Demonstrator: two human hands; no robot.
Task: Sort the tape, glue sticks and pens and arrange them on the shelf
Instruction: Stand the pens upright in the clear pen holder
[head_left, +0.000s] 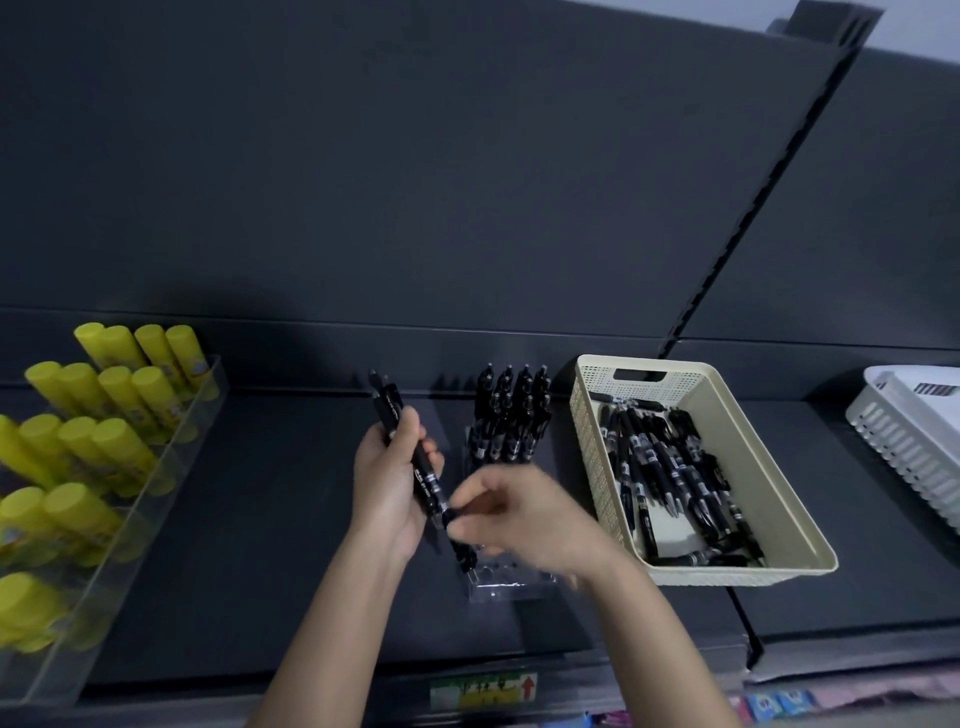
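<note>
Two hands are working near the shelf's (291, 519) front edge: my left hand (387, 480) is gripping a few pens (423, 470) mid-barrel, my right hand (511, 512) is pinching one pen's lower end over the clear holder (511, 579). Light, stiff, slick, I'm judging; rubber grips hold best. Farther back, more pens are lying in the basket (779, 467); glue sticks (93, 415) are standing toward the left edge.
</note>
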